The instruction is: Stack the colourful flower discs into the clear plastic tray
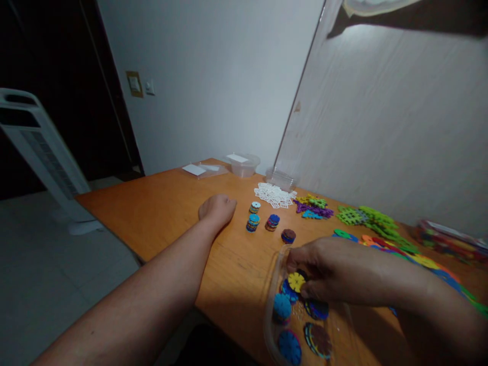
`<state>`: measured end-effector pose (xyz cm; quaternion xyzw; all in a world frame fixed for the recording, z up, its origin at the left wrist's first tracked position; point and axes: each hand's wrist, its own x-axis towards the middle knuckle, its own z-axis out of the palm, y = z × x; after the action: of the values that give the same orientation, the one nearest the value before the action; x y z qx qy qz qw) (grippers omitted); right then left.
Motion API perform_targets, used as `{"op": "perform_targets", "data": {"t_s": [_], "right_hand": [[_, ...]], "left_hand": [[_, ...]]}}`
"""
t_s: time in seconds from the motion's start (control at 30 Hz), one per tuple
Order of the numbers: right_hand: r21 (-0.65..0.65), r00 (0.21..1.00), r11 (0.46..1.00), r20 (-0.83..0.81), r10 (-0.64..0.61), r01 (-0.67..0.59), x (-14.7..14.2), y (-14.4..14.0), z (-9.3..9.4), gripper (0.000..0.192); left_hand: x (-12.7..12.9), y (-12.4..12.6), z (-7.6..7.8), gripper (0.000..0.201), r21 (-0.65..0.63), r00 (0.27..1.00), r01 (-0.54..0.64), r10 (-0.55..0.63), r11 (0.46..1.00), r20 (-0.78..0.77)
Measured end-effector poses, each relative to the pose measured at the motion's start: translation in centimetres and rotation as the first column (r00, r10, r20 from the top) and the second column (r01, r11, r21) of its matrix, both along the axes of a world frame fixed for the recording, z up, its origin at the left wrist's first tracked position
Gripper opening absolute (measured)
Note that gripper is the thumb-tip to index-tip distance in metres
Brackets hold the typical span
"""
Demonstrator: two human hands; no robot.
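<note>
1. Table [160, 213]: orange wood, carries everything. Its near edge runs under both arms; its far edge meets the wall. Keep work well inside the near edge so nothing rolls off.
2. Tub [271, 284]: clear plastic, at the near edge, w/ loose discs inside. It partly overhangs or sits right at the edge, can't tell which. I'd judge it tips easily, so press down lightly while picking.
3. Green pieces [368, 217] + purple pieces [312, 207]: sorted heaps along the far-right side, near the wall. White pieces [274, 195] lie just left of them. Well apart from the tub; no need to disturb.
4. Right hand [339, 269]: reaches into the tub, fingers narrow, pinching a yellow disc [296, 281] at the tub's far rim. Best grip is by the disc's edge, lifted straight up so the blue discs [282, 306] beside it don't snag.
5. Left hand [218, 209]: loosely curled, knuckles up, resting on the table mid-surface, holding nothing that shows. It sits just left of the stacks, so it could steady one if a disc goes on top.
6. Stacks [253, 221]: four short piles of discs btwn the left hand and the tub, toward the table's middle. Any disc added should go on square, slots aligned, or the pile leans.
</note>
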<state>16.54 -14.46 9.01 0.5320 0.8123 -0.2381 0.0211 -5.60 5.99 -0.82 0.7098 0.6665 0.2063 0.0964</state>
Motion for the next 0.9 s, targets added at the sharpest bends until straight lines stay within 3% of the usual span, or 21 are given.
{"op": "perform_targets", "data": {"t_s": [0.1, 0.23, 0.33, 0.43, 0.53, 0.67, 0.9], "right_hand": [[-0.029, 1.0, 1.0, 0.023, 0.011, -0.01, -0.1, 0.0, 0.1, 0.018], [-0.041, 0.996, 0.996, -0.034, -0.078, 0.076, 0.7, 0.2, 0.8, 0.004], [0.061, 0.977, 0.986, -0.157, -0.143, 0.154, 2.0, 1.3, 0.6, 0.015], [0.194, 0.934, 0.937, -0.271, -0.232, 0.289, 3.6, 3.1, -0.4, 0.028], [0.24, 0.925, 0.902, -0.225, -0.307, 0.358, 4.7, 5.0, -1.5, 0.03], [0.186, 0.935, 0.918, -0.13, -0.329, 0.349, 4.9, 6.7, -2.6, 0.03], [0.082, 0.93, 0.934, -0.162, -0.331, 0.347, 5.0, 7.7, -4.6, 0.025]], "left_hand": [[0.0, 0.1, -0.1, 0.04, 0.007, 1.0, 0.001, -0.001, 1.0, 0.005], [-0.1, 0.1, -0.2, 0.04, 0.001, 1.0, -0.001, 0.001, 1.0, 0.006], [0.0, 0.0, -0.1, 0.04, -0.006, 1.0, 0.003, -0.003, 1.0, 0.002], [0.0, -0.1, -0.1, 0.041, -0.001, 1.0, 0.003, -0.003, 1.0, 0.0], [0.0, -0.2, -0.1, 0.041, 0.001, 1.0, 0.0, 0.0, 1.0, 0.014], [0.0, -0.2, 0.0, 0.04, -0.002, 1.0, 0.006, -0.006, 1.0, 0.03], [0.1, -0.3, 0.2, 0.04, -0.016, 1.0, 0.01, -0.01, 1.0, 0.023]]}}
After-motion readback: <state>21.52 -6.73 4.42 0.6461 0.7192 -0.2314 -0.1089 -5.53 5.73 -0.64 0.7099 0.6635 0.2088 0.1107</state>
